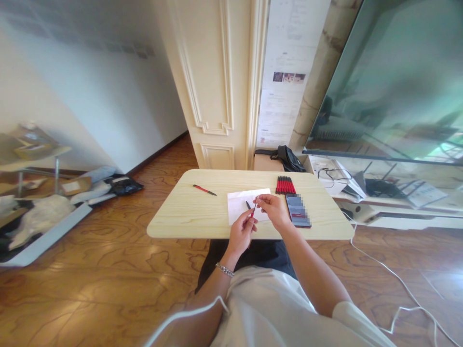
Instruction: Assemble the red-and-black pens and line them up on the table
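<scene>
My left hand (243, 232) is closed around a red pen (252, 215) above the front half of the table. The fingers of my right hand (272, 208) pinch a thin dark piece at the pen's upper end, perhaps its refill; the fingertips hide most of it. Beneath both hands lies a white sheet of paper (237, 202). A small black piece (248, 205), like a pen cap or grip, shows just left of the fingers; I cannot tell whether it rests on the paper or is held.
A red and black pen (204, 190) lies at the table's left. Several red pens with black ends (285, 185) lie in a row at the right, behind a phone (297, 210) with a blurred screen. The pale table (173, 217) has rounded corners. A white cable (383, 267) runs along the floor.
</scene>
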Available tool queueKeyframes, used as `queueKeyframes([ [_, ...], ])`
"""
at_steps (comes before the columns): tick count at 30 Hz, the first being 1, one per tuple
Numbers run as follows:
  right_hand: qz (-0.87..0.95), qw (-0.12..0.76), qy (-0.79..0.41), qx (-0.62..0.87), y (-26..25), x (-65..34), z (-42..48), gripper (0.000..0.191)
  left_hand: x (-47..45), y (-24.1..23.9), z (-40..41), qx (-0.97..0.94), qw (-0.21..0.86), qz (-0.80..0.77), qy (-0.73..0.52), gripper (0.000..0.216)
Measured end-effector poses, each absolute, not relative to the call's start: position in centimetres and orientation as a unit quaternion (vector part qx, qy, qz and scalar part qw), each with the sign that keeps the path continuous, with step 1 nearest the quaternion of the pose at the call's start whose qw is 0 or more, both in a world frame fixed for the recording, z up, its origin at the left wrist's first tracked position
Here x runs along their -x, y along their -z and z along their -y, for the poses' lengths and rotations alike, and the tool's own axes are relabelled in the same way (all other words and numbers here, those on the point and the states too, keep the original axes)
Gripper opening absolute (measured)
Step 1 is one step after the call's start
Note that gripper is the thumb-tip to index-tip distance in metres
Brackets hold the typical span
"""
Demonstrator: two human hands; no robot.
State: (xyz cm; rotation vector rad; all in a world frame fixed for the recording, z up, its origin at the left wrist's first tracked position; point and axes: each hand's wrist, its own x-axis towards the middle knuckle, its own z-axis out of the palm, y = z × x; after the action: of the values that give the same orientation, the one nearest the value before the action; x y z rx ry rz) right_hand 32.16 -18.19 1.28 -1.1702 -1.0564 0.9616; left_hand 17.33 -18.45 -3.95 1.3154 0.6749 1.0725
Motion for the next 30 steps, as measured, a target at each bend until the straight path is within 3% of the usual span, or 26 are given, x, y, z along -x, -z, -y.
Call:
queueKeyframes([
  [17, 0.49, 0.508, -0.495, 0.508, 0.5, -32.5, 18.4, 0.033, -16.9, 3.9, 18.4, -0.546, 0.62, -0.299, -0.477, 0.049],
  [21, 0.553, 0.451, -0.37, 0.594, 0.9, -33.6, 16.5, 0.027, -16.7, 4.2, 18.3, -0.52, 0.627, -0.307, -0.493, 0.048],
  [25, 0.608, 0.307, -0.191, 0.707, 1.2, -33.2, 14.3, 0.021, -16.5, 4.7, 17.9, -0.491, 0.63, -0.317, -0.512, 0.046],
  [30, 0.604, 0.145, -0.137, 0.771, 1.2, -31.4, 12.9, 0.031, -16.5, 5.0, 17.6, -0.482, 0.621, -0.327, -0.525, 0.045],
])
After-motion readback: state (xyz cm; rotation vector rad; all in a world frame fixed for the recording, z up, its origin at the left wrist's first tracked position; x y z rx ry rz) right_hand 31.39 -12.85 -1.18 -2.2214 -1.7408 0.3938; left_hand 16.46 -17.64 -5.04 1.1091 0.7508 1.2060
